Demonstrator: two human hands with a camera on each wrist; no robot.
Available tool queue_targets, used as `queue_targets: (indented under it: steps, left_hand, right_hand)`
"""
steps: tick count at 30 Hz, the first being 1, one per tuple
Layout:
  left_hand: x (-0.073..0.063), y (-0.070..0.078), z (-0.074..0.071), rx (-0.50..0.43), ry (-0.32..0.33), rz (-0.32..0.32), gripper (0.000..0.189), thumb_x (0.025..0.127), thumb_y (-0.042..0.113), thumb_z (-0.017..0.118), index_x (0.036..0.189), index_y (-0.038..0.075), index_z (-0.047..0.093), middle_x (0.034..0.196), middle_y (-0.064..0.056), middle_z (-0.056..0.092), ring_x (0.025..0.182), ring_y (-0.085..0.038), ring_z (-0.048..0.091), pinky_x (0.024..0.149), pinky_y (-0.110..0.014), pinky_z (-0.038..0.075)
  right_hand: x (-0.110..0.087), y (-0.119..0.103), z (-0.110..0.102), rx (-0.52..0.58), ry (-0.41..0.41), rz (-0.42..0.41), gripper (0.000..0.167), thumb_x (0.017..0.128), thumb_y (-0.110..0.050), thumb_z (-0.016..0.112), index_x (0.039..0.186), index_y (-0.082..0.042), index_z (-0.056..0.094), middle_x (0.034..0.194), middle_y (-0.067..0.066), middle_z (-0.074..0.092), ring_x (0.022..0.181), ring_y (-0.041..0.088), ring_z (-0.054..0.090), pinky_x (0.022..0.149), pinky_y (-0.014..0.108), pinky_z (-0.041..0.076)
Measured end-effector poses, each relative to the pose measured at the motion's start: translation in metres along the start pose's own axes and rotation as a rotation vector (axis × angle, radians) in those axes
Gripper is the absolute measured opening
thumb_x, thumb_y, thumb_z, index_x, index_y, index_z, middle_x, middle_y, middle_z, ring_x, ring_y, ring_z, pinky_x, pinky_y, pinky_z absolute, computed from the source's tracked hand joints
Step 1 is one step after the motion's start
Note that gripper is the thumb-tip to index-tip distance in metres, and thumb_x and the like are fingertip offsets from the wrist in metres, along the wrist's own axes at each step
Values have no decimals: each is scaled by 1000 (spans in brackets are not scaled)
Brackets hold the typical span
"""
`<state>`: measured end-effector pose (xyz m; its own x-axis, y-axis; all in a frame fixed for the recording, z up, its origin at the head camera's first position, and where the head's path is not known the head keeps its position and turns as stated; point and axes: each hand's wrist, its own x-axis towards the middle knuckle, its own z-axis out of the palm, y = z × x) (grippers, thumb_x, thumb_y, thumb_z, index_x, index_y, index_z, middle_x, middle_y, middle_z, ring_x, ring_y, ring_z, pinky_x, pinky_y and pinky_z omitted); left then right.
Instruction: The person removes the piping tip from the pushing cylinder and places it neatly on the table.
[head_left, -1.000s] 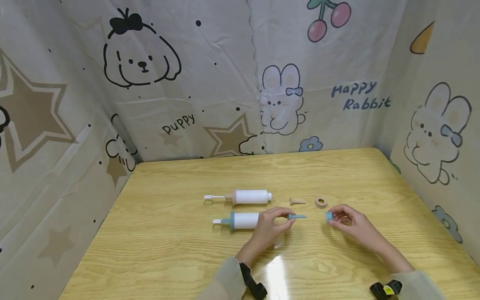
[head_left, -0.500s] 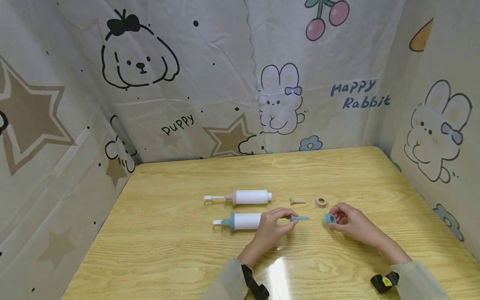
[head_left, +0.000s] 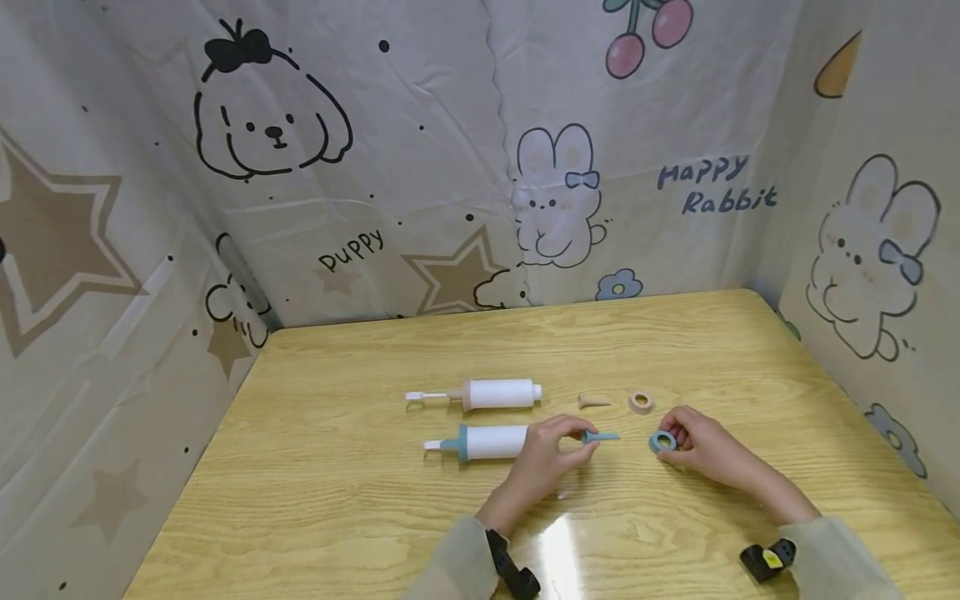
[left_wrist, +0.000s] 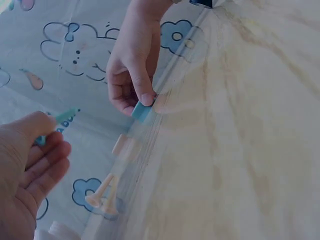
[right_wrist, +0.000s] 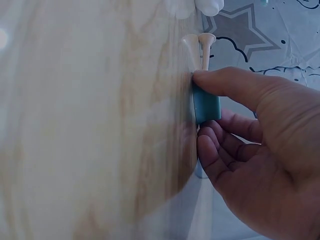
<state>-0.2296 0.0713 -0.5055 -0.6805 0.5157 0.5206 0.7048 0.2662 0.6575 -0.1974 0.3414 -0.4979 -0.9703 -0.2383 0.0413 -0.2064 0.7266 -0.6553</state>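
Note:
My left hand [head_left: 546, 454] pinches a small blue peg [head_left: 603, 437] with a flared end; its thin stem points right. In the left wrist view the blue peg [left_wrist: 66, 115] sticks out past the thumb. My right hand [head_left: 701, 446] grips a blue ring [head_left: 656, 447] by its right side, low at the table. The right wrist view has the blue ring [right_wrist: 206, 105] edge-on between thumb and fingers. Ring and peg are apart. Partly behind my left hand lies a white cylinder with a blue end [head_left: 491, 442] and a white-tipped stem.
Behind lies a similar white cylinder with a beige end [head_left: 501, 394]. To its right are a beige peg [head_left: 595, 401] and a beige ring [head_left: 641, 403]. The wooden table [head_left: 337, 508] ends at printed cloth [head_left: 435, 150] on three sides.
The blue ring has turned in my right hand, so its hole now faces up toward the head camera. My left hand with the blue peg has shifted slightly right.

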Motion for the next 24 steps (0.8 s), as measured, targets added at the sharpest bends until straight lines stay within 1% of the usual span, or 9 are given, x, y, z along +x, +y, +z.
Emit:
queue_targets:
  steps: [3, 7, 10, 14, 18, 24]
  left_hand:
    - [5, 3, 3, 71, -62, -24, 9, 90, 11, 70, 98, 8, 71, 93, -5, 73, 84, -12, 68, 77, -17, 56]
    - [12, 8, 8, 153, -172, -100, 6, 91, 12, 69, 96, 11, 69, 94, -1, 70, 83, -5, 64, 74, -8, 50]
    - [16, 11, 12, 221, -229, -140, 4, 91, 13, 68, 94, 12, 68, 93, 1, 68, 80, 0, 60, 69, -5, 46]
    - [20, 11, 16, 310, -252, -148, 7, 89, 13, 71, 95, 12, 67, 90, 3, 67, 74, 2, 55, 64, -5, 43]
    - [21, 12, 19, 369, -261, -151, 8, 87, 14, 73, 94, 11, 68, 87, 2, 66, 69, 1, 50, 59, -6, 39]
    - [24, 14, 22, 427, -243, -183, 7, 85, 12, 73, 91, 12, 69, 85, 2, 63, 70, -2, 46, 59, -9, 38]
  right_hand:
    - [0, 0, 0, -12, 1, -10, 27, 82, -8, 76, 100, -1, 57, 88, 3, 52, 74, 0, 45, 61, 18, 43]
    - [0, 1, 0, -18, 3, -17, 28, 82, -9, 76, 100, -2, 56, 87, 2, 52, 74, 0, 44, 61, 18, 43]
    - [0, 1, 0, -18, -2, -18, 28, 82, -10, 76, 101, -2, 56, 88, 2, 52, 75, 0, 44, 61, 18, 43]
    - [1, 2, 0, 0, -17, -13, 29, 83, -12, 76, 101, -2, 55, 89, 3, 52, 75, 0, 44, 62, 18, 43]
    - [1, 3, 0, 10, -26, -16, 29, 84, -13, 76, 101, -3, 54, 89, 3, 51, 75, 0, 44, 62, 18, 42]
    - [0, 5, -1, 13, -22, -13, 29, 84, -13, 76, 101, -4, 54, 89, 3, 51, 75, 0, 43, 61, 18, 42]
